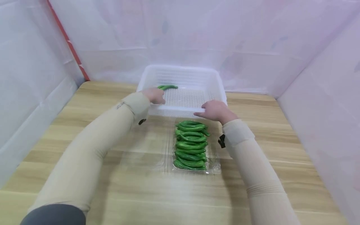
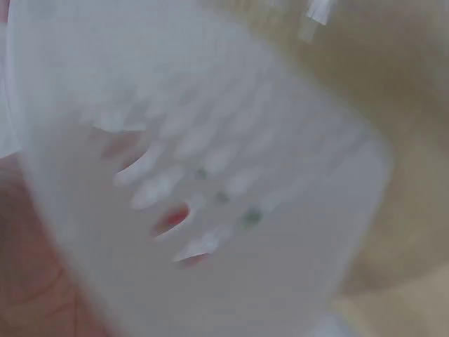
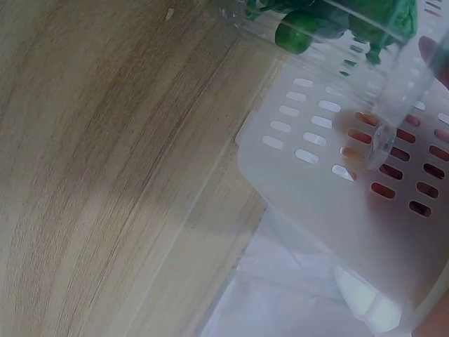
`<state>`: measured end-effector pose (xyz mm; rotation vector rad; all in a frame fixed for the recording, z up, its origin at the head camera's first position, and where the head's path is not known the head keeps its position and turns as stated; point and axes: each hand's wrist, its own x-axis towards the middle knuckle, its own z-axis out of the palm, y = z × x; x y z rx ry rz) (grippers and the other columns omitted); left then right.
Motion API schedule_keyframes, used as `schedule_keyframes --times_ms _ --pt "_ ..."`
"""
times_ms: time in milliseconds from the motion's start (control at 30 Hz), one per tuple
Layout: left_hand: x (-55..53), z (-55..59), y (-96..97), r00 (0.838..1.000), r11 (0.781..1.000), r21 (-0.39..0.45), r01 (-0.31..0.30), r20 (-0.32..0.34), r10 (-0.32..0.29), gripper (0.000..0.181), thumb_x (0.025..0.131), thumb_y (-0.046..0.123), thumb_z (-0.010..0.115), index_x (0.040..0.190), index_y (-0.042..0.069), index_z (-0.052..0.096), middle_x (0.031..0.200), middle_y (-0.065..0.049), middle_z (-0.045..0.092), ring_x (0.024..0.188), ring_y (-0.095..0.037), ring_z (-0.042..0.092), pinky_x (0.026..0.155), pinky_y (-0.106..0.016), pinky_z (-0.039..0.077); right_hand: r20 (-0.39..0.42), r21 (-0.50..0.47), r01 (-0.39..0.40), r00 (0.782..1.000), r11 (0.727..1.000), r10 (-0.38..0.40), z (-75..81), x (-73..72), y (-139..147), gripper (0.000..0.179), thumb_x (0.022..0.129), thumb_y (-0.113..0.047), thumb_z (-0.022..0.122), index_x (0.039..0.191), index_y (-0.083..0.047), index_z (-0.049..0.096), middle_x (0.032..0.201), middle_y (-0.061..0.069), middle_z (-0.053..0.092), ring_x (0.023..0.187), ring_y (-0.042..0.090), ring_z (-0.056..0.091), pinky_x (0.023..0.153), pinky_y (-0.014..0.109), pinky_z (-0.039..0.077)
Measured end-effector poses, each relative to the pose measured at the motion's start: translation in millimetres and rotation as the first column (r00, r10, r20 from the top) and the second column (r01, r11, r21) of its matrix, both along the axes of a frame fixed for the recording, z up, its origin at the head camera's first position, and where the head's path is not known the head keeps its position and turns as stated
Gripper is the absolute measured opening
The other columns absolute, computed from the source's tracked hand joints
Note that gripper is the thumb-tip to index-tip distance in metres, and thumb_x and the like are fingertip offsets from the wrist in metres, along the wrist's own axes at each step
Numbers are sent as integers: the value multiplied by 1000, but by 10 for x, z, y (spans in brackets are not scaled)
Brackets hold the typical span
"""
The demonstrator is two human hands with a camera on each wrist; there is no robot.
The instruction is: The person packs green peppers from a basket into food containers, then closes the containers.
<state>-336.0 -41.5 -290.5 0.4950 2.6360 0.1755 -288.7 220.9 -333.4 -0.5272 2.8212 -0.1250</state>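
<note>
A white perforated plastic basket stands at the back of the table. At its front left corner my left hand reaches over the rim. In the left wrist view, reddish skin shows through the holes of the basket wall. A few green chili peppers lie inside, just beyond that hand; whether its fingers hold one is hidden. My right hand grips the front right rim, thumb outside and fingers inside. Nearer me, several chili peppers lie stacked crosswise in the right half of a clear plastic clamshell box.
The clamshell's transparent lid lies unfolded to the left on the wooden table. White sheeting walls the table at the back and both sides. A red strip runs down the back left corner.
</note>
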Motion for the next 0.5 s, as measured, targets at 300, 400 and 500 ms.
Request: schedule_keyframes --times_ms 300,400,500 --pt "-304 259 19 987 995 70 -75 -140 85 37 95 22 41 125 2 51 124 -14 53 103 -26 50 91 -39 39 -9 -3 -15 1000 1000 15 -2 91 -93 50 87 -61 48 71 -13 53 65 2 49 60 18 47 57 34 39" --pt "-347 206 -1 993 993 69 -98 -62 103 35 97 22 39 122 2 52 122 -15 53 101 -26 50 91 -39 40 -12 -2 -9 1000 1000 9 1 98 -112 52 87 -62 47 70 -13 51 64 1 46 59 18 45 57 34 38" --pt "-366 159 -28 987 986 70 -150 65 146 34 97 24 40 121 4 53 120 -14 54 98 -25 52 88 -38 41 -19 4 4 1000 1000 -4 13 111 -118 52 87 -62 46 67 -14 47 61 0 42 56 16 41 55 33 36"
